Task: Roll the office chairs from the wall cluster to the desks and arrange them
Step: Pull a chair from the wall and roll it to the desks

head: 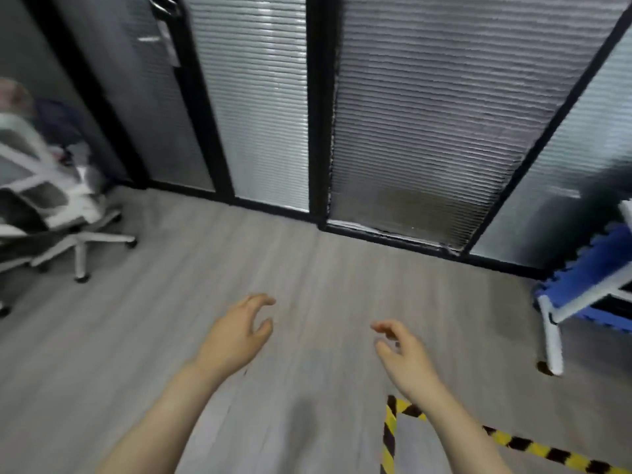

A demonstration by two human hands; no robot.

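Observation:
A white-framed office chair [51,203] with grey mesh and a star base on castors stands at the far left, next to the glass wall. My left hand [239,333] hovers over the floor in the middle of the view, fingers loosely curled, holding nothing. My right hand [400,350] hangs beside it to the right, also loosely curled and empty. Both hands are well away from the chair. The view is blurred.
A glass partition with grey blinds and black frames [318,131] runs across the back. A white frame with blue foam mats [588,289] stands at the right edge. Yellow-black hazard tape [390,436] marks the grey floor at the bottom right.

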